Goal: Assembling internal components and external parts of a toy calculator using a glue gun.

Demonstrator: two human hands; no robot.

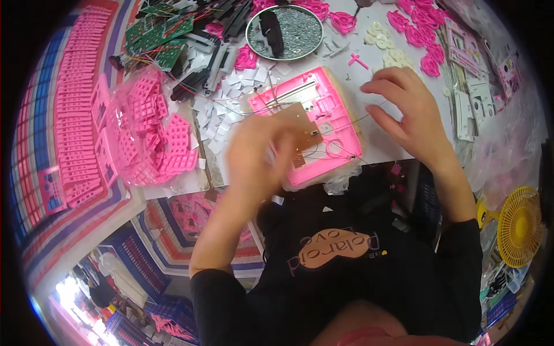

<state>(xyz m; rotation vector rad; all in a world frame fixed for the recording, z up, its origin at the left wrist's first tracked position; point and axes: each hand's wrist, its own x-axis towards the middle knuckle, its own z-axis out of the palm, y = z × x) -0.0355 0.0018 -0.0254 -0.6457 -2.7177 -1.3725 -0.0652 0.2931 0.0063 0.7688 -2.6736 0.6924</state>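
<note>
A pink plastic casing (352, 138) lies open side up on a pale pad at the front of the table. A brown circuit board (297, 124) with thin wires sits in it, tilted across the inside. My left hand (257, 153) is over the casing's left side beside the board. Motion smears its fingers, so their grip is unclear. To the right of the casing, my right hand (407, 112) hovers with thumb and fingers apart. A thin wire runs from the casing toward its thumb, but no hold on it shows.
A metal dish (311, 37) of small screws carries a black part. Green circuit boards (170, 55) and white paper pieces (222, 118) lie left of it. Pink keypads (173, 144) fill a plastic bag. White discs (378, 36) and pink rings (418, 29) lie far right; a yellow fan (519, 228) stands lower right.
</note>
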